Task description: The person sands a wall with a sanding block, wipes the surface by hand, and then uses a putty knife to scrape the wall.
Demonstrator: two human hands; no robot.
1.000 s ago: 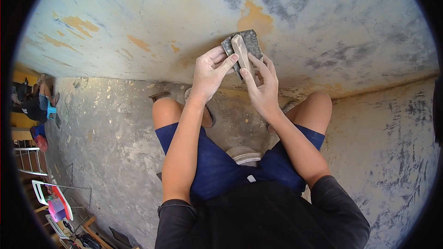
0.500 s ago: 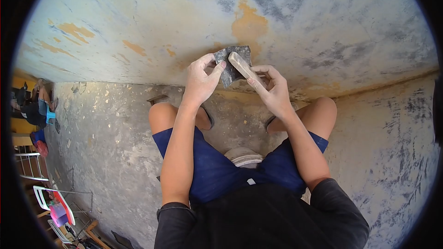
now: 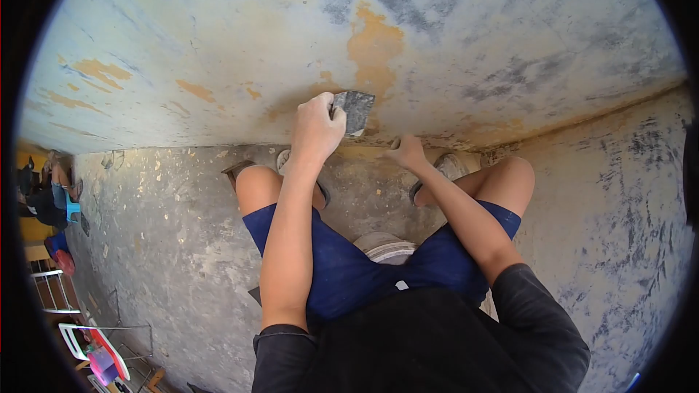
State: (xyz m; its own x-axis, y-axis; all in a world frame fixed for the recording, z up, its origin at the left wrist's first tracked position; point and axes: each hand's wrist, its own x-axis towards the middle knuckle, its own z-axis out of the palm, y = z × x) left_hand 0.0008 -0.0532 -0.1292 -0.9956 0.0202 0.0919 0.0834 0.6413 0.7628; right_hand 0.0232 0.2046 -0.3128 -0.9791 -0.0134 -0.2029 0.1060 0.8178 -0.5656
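Observation:
My left hand (image 3: 317, 125) is closed on a dark grey square sheet (image 3: 354, 110) that looks like sandpaper, held in front of the lower wall. A pale edge shows at the sheet's bottom corner. Apart from it, to the right and lower, my right hand (image 3: 409, 153) is closed and a little blurred. Between its fingers shows the end of a dusty bar (image 3: 395, 143); the rest of the bar is hidden. The wall (image 3: 240, 36) is whitish, with orange and dark grey patches.
I sit low between my bent knees, over a round pale container (image 3: 389, 249). A second wall (image 3: 611, 240) stands at the right. On the left are a person (image 3: 54, 193), a blue stool (image 3: 73, 209) and a chair (image 3: 95, 349). The concrete floor (image 3: 175, 262) is flaked.
My hands have moved apart; the bar no longer lies across the sheet. My right hand has dropped lower and left, the sheet has turned and moved slightly down, and the view has shifted.

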